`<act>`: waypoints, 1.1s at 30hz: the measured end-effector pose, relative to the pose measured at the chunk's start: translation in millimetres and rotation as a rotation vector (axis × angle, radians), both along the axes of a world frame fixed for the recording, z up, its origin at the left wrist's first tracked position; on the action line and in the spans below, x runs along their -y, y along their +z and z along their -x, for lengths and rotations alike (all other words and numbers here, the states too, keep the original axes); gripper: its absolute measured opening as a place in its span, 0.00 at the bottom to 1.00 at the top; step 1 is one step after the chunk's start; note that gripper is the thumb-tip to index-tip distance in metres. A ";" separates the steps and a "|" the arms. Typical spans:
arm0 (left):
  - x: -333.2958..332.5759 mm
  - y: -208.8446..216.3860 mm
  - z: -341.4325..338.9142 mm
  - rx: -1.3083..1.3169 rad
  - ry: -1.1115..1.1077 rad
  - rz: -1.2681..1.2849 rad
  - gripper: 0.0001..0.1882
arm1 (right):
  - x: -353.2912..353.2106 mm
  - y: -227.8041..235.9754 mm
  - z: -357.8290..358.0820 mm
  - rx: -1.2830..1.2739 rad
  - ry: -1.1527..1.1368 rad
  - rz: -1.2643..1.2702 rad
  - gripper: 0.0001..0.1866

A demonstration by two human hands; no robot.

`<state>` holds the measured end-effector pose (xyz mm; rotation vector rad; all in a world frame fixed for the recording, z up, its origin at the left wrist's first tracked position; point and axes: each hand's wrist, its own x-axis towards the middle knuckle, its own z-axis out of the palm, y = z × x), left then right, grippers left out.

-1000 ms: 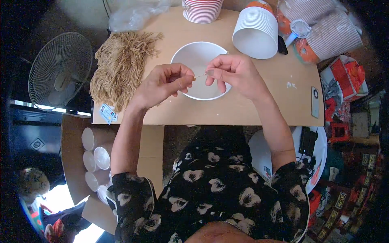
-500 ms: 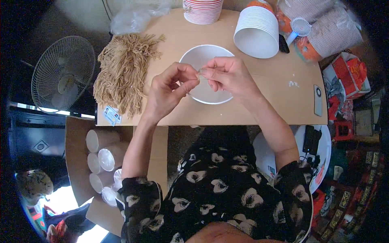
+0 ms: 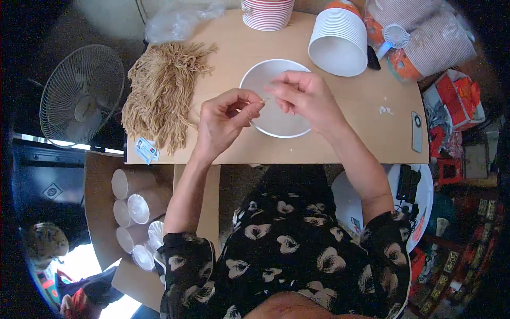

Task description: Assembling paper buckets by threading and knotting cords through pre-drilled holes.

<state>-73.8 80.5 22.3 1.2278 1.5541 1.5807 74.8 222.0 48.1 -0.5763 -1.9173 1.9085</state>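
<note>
Over a white paper bucket (image 3: 281, 119) on the table, both my hands are raised close together. My left hand (image 3: 226, 119) is closed in a pinch, with the thin end of a tan cord poking out past thumb and forefinger. Just right of it and slightly higher, my right hand (image 3: 305, 98) is curled with thumb and forefinger together. Its fingertips are blurred, and whatever may be between them is too small to make out. A thick bundle of tan cords (image 3: 162, 95) lies left of my left hand.
Stacked white buckets (image 3: 337, 48) lie at the back right, beside a small handheld fan (image 3: 394, 38) and bagged stacks (image 3: 441, 45). A phone (image 3: 417, 133) and a card (image 3: 144, 150) sit near the table edges. A large fan (image 3: 82, 95) stands left; a carton (image 3: 101, 212) holds several buckets below.
My hands were touching at the fingertips. Now my right hand has drawn slightly up and right, opening a small gap, and the cord tip shows at my left fingers.
</note>
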 end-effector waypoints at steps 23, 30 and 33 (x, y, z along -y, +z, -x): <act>-6.6 14.2 11.6 0.252 -0.148 0.146 0.08 | 21.7 -15.6 -7.8 -0.174 -0.250 -1.003 0.06; -5.7 13.9 9.9 0.283 -0.176 0.112 0.07 | 19.6 -17.5 -8.8 -0.168 -0.193 -0.763 0.05; -6.5 12.2 10.0 0.291 -0.158 0.118 0.07 | 21.9 -13.9 -9.5 -0.168 -0.186 -0.746 0.04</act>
